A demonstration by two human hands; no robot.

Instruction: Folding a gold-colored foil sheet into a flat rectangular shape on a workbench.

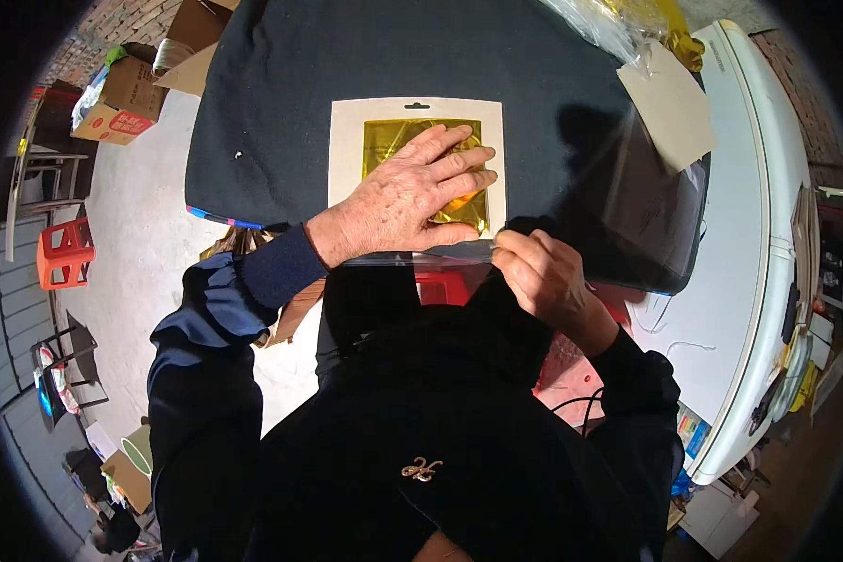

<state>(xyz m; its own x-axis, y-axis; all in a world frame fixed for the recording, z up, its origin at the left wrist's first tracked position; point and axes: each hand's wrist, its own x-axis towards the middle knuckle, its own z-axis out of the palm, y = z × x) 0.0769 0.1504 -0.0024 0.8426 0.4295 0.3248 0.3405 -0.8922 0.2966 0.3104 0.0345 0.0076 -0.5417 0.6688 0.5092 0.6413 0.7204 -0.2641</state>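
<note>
On the dark cloth in front of me lies a cream-white card [345,140] with a hang slot at its top. A shiny gold foil piece [381,140] sits in the middle of the card. My left hand [407,192] rests flat over the foil, its fingers spread, and covers much of it. At the card's lower right corner, my right hand [539,270] is closed in a pinch on the edge of a clear plastic bag [454,253]. The bag's edge stretches along the near side of the card. What lies between the right fingertips is partly hidden.
Dark cloth [272,103] covers the work surface. At its right lie a beige card sheet [670,108] and clear plastic wrap [595,28]. A long white appliance-like body [745,234] stands to the right. An orange-red stool [66,253] and a cardboard box [126,98] are on the left.
</note>
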